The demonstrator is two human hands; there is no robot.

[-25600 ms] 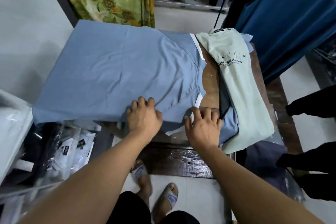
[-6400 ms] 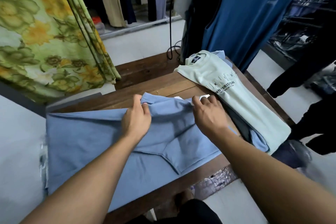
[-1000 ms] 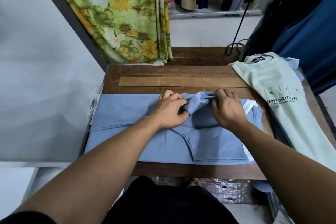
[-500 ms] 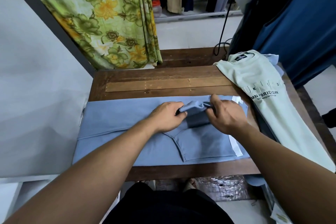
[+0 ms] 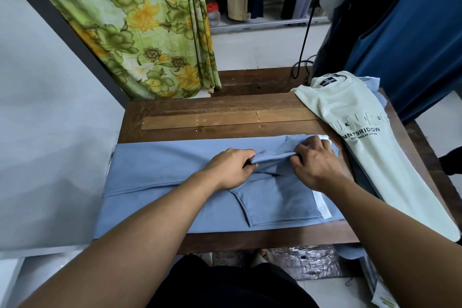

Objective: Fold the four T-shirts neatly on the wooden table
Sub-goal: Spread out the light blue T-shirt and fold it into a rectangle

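A light blue T-shirt (image 5: 160, 182) lies lengthwise across the wooden table (image 5: 225, 117), its sides folded in and its left end hanging past the table's left edge. My left hand (image 5: 231, 167) and my right hand (image 5: 313, 165) each pinch one end of a raised fold of sleeve cloth near the shirt's right end. A pale green T-shirt (image 5: 370, 157) with dark lettering tops a pile on the table's right side. A dark shirt and a blue one show only as edges beneath it.
A green and yellow floral curtain (image 5: 140, 27) hangs behind the table at the left. Dark blue garments (image 5: 412, 32) hang at the right. A black cable (image 5: 303, 52) drops to the table's far edge. A grey wall stands on the left. Plastic-wrapped goods lie under the table.
In the last second my hands have drawn the pinched sleeve fold out flatter and a little to the right. The blue shirt has otherwise stayed in place; the camera view has shifted.
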